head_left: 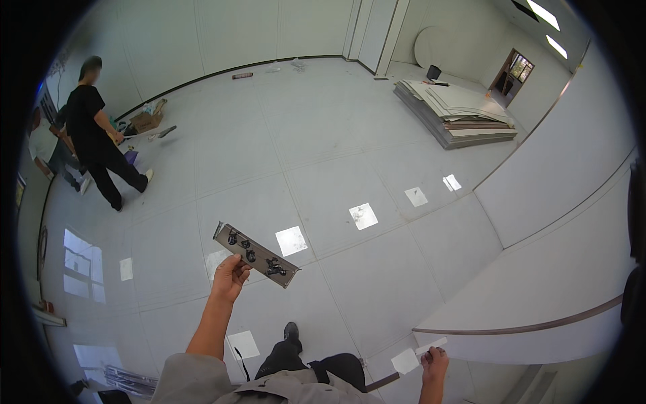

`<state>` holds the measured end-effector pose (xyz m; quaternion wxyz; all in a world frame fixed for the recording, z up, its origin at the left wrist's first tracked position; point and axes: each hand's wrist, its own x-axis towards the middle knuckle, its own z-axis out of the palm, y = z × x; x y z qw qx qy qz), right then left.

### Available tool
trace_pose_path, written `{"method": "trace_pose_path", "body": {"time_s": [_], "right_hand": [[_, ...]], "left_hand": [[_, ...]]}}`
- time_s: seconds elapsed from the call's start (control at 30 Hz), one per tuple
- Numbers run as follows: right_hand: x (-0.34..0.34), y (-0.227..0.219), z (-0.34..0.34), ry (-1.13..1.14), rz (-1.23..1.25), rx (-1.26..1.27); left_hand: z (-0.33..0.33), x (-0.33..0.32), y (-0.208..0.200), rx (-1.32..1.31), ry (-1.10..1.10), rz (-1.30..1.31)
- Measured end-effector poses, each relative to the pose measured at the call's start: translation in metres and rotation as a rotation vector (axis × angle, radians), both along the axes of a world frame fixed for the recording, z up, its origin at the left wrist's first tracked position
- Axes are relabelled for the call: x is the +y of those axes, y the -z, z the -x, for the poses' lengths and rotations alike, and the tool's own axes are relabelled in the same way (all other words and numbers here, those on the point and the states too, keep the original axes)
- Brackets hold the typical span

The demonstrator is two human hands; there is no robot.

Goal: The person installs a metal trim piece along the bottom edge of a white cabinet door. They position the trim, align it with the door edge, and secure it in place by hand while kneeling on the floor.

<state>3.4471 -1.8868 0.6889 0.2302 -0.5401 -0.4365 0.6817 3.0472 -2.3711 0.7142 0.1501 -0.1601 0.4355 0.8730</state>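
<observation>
My left hand [231, 276] is closed on the near edge of a long, narrow grey-brown strip-shaped piece [261, 261], holding it tilted above the floor. Several small black parts [276, 267] rest on or are fixed to its upper face; which of the two I cannot tell. Low on the right, my right hand [435, 363] pinches a short white strip [432, 346], partly covered by the fingers. Close by that hand runs the brown-edged lower end of a white panel [525, 323].
A person in black [94, 135] walks at the left with a long tool; another person [50, 148] bends behind. Flat boards [457, 114] are stacked at the far right. A cardboard box [148, 120] and loose items lie along the far-left wall. Wrapped lengths [128, 380] lie lower left.
</observation>
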Motion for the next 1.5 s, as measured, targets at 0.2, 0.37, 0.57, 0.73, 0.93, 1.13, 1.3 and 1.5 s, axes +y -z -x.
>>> {"method": "trace_pose_path", "body": {"time_s": [0.2,0.37,0.57,0.73,0.93,1.13,1.3,1.5], "right_hand": [[0.042,-0.004,0.144,0.101,0.027,-0.002],[0.107,0.005,0.274,0.121,0.049,0.037],[0.217,-0.035,0.512,0.088,0.078,0.085],[0.310,-0.102,0.741,-0.010,0.019,0.121],[0.443,-0.118,0.985,-0.068,-0.073,0.194],[0.547,-0.152,1.184,-0.002,-0.078,0.155],[0.654,-0.170,1.327,0.079,-0.114,0.169],[0.805,-0.154,1.530,0.020,-0.159,0.234]], "left_hand": [[0.179,0.098,-0.025,-0.013,0.094,-0.041],[0.336,0.172,-0.049,0.015,0.092,0.009],[0.534,0.254,-0.081,0.015,0.015,0.020],[0.688,0.309,-0.110,-0.026,-0.086,0.057],[0.893,0.382,-0.064,-0.024,-0.126,0.013],[1.134,0.540,-0.095,-0.003,-0.015,-0.004],[1.325,0.709,-0.136,0.017,0.139,0.005],[1.528,0.869,-0.130,0.016,0.122,0.021]]}}
